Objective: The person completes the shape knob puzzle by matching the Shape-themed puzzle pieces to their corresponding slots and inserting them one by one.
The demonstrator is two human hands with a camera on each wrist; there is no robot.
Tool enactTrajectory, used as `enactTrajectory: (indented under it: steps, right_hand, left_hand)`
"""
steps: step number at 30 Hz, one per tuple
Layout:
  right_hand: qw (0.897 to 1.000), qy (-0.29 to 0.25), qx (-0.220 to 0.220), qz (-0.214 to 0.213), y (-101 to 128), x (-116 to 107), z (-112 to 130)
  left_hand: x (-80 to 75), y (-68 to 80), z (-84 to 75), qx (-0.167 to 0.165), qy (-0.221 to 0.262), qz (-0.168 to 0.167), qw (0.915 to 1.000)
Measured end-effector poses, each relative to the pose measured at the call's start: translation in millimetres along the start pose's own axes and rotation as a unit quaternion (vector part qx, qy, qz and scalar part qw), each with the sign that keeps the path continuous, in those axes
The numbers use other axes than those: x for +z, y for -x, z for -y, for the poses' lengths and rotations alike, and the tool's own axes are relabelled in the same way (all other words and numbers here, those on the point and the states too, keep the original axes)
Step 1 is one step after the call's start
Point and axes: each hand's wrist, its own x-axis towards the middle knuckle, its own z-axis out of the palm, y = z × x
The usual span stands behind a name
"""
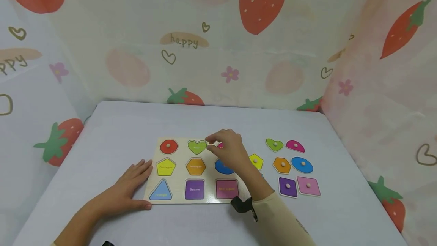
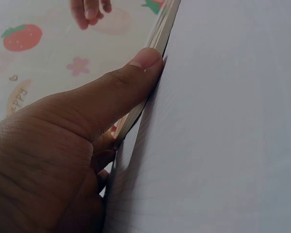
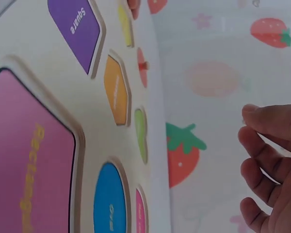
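Observation:
A wooden shape puzzle board (image 1: 180, 155) lies on the white table. A red circle piece (image 1: 168, 146) with a peg sits in its top left slot; the other slots show printed labels. My left hand (image 1: 133, 183) lies flat on the table at the board's left edge, and its thumb (image 2: 140, 68) presses against the board's side (image 2: 160, 34). My right hand (image 1: 209, 143) hovers over the board's top right slot, beside the green heart slot (image 1: 197, 147). Its fingers (image 3: 266, 160) are loosely curled and hold nothing.
Loose pegged pieces lie right of the board: a green heart (image 1: 274, 144), a pink piece (image 1: 295, 146), a yellow pentagon (image 1: 256, 161), an orange hexagon (image 1: 282, 165), a blue oval (image 1: 302, 164), a purple square (image 1: 288, 186), a pink rectangle (image 1: 308, 185). Strawberry-print curtains (image 1: 259, 3) wall the table on three sides.

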Motion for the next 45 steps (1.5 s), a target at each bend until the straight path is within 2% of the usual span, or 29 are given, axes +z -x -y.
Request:
enactTrajectory:
  steps: [15,19,23,32,35,39,45]
  right_hand:
    - [0.998,0.013,0.017,-0.058,23,-47,-33]
    - [0.997,0.02,0.01,-0.069,25,-63,-47]
    - [0.996,0.026,0.021,-0.088,27,-80,-63]
    - [0.989,0.02,0.047,-0.14,27,-101,-104]
    - [0.986,0.029,0.065,-0.149,28,-103,-117]
    - [0.982,0.034,0.11,-0.15,30,-102,-132]
    - [0.973,0.004,0.181,-0.142,34,-96,-152]
  left_hand:
    - [-0.2,-0.6,0.5,-0.002,0.0,0.002,1.0]
    - [1.3,-3.5,-0.4,-0.009,0.002,0.005,0.9999]
    - [1.1,-4.9,-1.2,-0.015,0.006,0.008,0.9998]
    - [2.3,-2.5,2.2,0.008,-0.006,-0.001,0.9999]
    - [2.8,-2.7,2.8,0.014,-0.011,-0.004,0.9998]
    - [2.5,-2.6,2.4,0.011,-0.01,-0.001,0.9999]
    - [1.0,-1.7,0.6,0.004,0.0,0.001,1.0]
